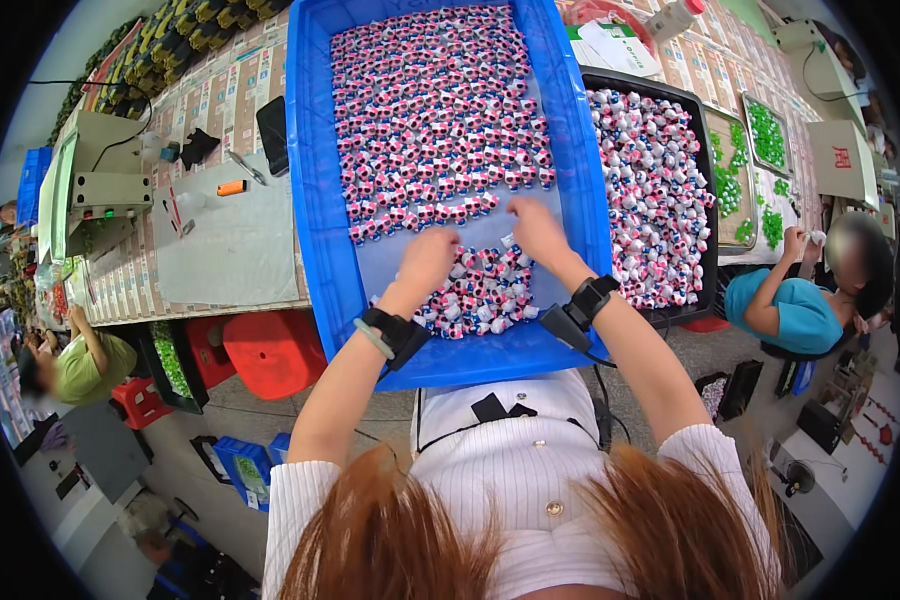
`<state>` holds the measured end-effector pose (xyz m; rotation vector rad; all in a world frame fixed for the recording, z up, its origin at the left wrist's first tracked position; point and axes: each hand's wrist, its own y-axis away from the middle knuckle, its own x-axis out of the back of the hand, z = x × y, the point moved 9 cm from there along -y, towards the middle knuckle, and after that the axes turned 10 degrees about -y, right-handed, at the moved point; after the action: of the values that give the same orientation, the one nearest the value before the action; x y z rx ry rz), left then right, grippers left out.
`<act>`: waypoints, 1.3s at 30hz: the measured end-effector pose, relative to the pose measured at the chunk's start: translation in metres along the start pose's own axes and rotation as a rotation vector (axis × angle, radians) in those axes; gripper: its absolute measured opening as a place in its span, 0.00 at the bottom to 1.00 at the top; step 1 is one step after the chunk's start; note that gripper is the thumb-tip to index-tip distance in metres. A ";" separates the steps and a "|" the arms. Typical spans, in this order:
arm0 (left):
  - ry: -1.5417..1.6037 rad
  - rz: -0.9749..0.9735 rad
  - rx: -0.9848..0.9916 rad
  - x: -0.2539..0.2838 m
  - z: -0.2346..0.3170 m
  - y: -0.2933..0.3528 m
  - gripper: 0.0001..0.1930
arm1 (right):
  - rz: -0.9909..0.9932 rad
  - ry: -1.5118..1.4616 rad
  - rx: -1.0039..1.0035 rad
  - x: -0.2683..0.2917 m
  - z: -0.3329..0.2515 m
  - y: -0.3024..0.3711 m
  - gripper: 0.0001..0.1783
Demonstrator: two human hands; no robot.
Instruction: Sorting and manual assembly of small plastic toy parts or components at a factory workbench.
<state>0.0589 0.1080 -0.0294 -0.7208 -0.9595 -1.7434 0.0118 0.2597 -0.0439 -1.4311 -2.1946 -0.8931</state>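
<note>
A large blue plastic bin (315,200) lies in front of me. Rows of small pink, white and blue figurines (430,110) fill its far part, and the nearest row stops partway across. A loose heap of the same figurines (475,310) lies at the near end. My left hand (430,258) is curled at the heap's far left edge, its fingertips drawn together; what they hold is hidden. Just right of the nearest row's end is my right hand (540,232), fingers bent and closed, and I cannot make out anything in them. Both wrists carry black strapped devices.
Against the bin's right side stands a black tray (710,215) heaped with similar figurines. On the table at left are a dark phone (272,135), an orange-handled tool (232,188) and a boxy machine (110,195). Red stools (270,352) stand below. Co-workers sit on both sides.
</note>
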 end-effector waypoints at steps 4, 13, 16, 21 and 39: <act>-0.206 -0.081 -0.112 -0.035 0.042 -0.011 0.07 | -0.188 0.312 0.032 -0.027 -0.010 0.017 0.12; 0.182 0.144 -0.034 -0.015 0.032 -0.029 0.11 | 0.077 -0.909 -0.338 -0.008 0.035 0.007 0.15; 0.416 0.105 0.001 -0.005 0.032 -0.044 0.16 | 0.069 -1.562 -0.511 -0.016 0.037 0.010 0.18; -0.010 0.137 -0.174 -0.003 0.059 -0.066 0.14 | 0.230 -0.967 -0.473 0.007 0.052 0.005 0.14; -0.051 -0.352 -0.017 -0.070 0.057 -0.031 0.11 | -0.148 0.236 -0.202 -0.027 0.026 0.040 0.12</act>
<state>0.0557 0.1965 -0.0655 -0.6373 -1.1619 -2.0470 0.0600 0.2698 -0.0674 -1.1863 -2.1001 -1.2967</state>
